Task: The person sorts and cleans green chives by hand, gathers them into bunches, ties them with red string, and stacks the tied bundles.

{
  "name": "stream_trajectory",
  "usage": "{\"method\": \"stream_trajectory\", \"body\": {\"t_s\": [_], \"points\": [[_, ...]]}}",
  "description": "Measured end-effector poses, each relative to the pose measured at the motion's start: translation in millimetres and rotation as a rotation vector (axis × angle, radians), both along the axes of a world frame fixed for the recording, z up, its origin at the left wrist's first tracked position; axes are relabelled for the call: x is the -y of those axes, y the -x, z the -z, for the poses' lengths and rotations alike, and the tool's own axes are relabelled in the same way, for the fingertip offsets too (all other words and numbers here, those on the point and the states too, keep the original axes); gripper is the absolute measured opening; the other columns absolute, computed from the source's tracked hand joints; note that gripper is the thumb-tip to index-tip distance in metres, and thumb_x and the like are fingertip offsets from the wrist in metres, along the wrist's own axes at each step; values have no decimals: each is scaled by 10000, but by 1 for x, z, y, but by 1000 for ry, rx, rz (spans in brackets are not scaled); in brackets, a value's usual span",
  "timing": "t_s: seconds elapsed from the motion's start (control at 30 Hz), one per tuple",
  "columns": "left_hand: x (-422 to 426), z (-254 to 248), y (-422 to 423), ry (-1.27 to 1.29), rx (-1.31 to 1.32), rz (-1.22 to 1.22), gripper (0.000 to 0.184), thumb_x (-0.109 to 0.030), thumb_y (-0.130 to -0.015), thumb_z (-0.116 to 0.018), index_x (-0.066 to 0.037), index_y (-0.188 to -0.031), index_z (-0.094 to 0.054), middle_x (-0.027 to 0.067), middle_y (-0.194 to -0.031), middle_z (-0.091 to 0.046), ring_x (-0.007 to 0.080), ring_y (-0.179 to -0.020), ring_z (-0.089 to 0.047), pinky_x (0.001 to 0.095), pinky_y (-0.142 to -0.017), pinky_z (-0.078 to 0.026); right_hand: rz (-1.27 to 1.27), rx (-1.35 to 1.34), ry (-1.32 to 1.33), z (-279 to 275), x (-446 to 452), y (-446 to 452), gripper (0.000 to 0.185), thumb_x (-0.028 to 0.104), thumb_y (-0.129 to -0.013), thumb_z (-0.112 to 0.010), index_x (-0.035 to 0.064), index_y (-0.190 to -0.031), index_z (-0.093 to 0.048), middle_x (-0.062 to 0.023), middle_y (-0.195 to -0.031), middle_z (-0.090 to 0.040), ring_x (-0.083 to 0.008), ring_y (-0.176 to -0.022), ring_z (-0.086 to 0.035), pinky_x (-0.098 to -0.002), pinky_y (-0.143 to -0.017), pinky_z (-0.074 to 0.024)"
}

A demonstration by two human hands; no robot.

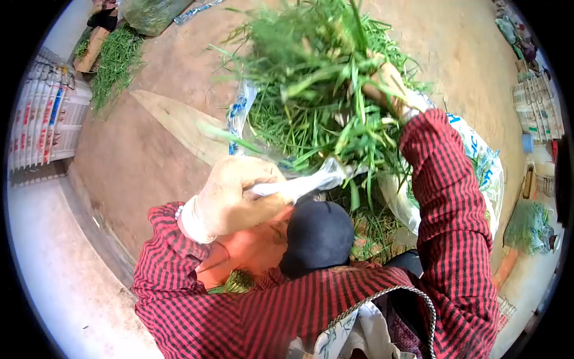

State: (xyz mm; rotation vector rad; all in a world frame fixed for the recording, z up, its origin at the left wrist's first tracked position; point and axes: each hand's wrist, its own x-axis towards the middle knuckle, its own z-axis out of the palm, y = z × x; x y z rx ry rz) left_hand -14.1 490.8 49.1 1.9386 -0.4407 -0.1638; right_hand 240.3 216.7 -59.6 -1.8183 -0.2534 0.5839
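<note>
Here was the left hand (239, 191), thumb and fingers pinching a twist of white plastic, apparently the near rim of the bag (493, 173), most likely to stop that side from sagging! And the right hand (382, 84) was deep in the heaped greens (305, 113), so whether its grip was spread or pressed together, I could not tell; it seemed placed there to control the loose stems. The heap sat at the bag's mouth, blue-lettered plastic showing to its left and right, probably so the sides would contain the spill.

Outward, then, to the count: two hands, one bag at work, one big heap, its stems too tangled to number. Just left of the dark rounded shape (320, 233) lay one orange item (239, 254). Far left on the floor (128, 173), one smaller pile of greens (116, 63); two stacks of crates, one left (51, 113), one right (535, 105).
</note>
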Motion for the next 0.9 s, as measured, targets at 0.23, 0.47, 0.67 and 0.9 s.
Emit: {"method": "stream_trajectory", "body": {"t_s": [0.23, 0.47, 0.67, 0.9], "points": [[28, 4, -2, 88, 217, -96, 223, -82, -787, -732, -63, -617, -587, 80, -528, -477, 241, -451, -482, 346, -436, -348, -899, 367, 928, -45, -68, 122, 348, 139, -762, -635, 135, -1108, -664, -112, -1019, -656, -290, -872, -670, -372, -710, -567], [74, -11, -16, 287, 195, -54, 498, -57, -731, -759, -82, -484, -328, 52, -472, -299, 217, -389, -321, 367, -416, -248, -1091, 440, 796, 66, -112, 138, 285, 261, -870, -539, 127, -1089, -663, -152, -936, -681, -325, -837, -672, -441, -699, -551], [109, 19, -19, 370, 236, -93, 495, -105, -688, -794, -111, -469, -350, 59, -466, -338, 218, -404, -393, 341, -418, -302, -1034, 416, 880, 114, -124, 144, 266, 227, -859, -555, 74, -1045, -670, -183, -970, -684, -337, -869, -670, -453, -749, -535], [51, 41, -8, 205, 484, -330, 118, -139, -776, -729, -100, -801, -621, 50, -671, -610, 232, -612, -596, 338, -570, -453, -603, 329, 80, -48, -66, 117, 334, 277, -870, -652, 86, -1143, -667, -149, -1102, -666, -316, -1014, -633, -399, -894, -500]]}}
